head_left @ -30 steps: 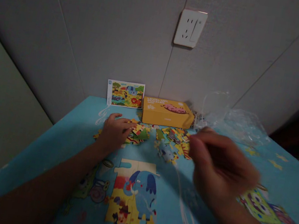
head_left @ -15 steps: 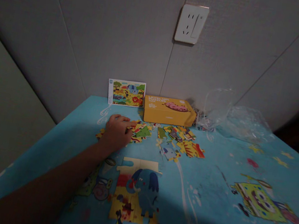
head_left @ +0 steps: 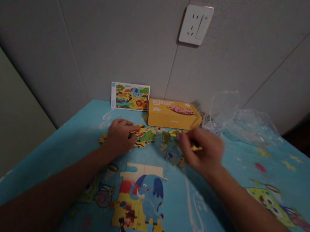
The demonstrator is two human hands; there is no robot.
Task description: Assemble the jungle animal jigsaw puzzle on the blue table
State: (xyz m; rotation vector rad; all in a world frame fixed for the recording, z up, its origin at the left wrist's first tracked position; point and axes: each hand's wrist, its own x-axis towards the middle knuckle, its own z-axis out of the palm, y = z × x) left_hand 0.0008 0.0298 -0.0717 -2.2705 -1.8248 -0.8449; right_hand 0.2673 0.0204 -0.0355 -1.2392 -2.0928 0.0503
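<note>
My left hand [head_left: 120, 136] lies over the left pile of jigsaw pieces [head_left: 148, 136], open, its fingers stretched across them. Over the right pile, my right hand [head_left: 204, 150] is smeared by motion. Its thumb and fingers are bent inward; whether they grip a piece cannot be made out. A yellow puzzle piece [head_left: 196, 148] shows beneath it. Between the hands lies a grey-blue puzzle piece [head_left: 174, 157]. Closer to me, several joined pieces form a partial jigsaw [head_left: 141, 199] with a blue elephant; its lower and right edges are uneven.
Against the wall lean a picture card [head_left: 130, 97] of the animal scene and a yellow puzzle box [head_left: 173, 115]. Crumpled clear plastic bags [head_left: 252, 126] lie at the back right. A blue cartoon-print cloth [head_left: 234, 212] covers the table. A wall socket [head_left: 196, 24] is above.
My right hand has come in from the right and now covers much of the right pile. My left hand stays on the left pile. The view has shifted slightly.
</note>
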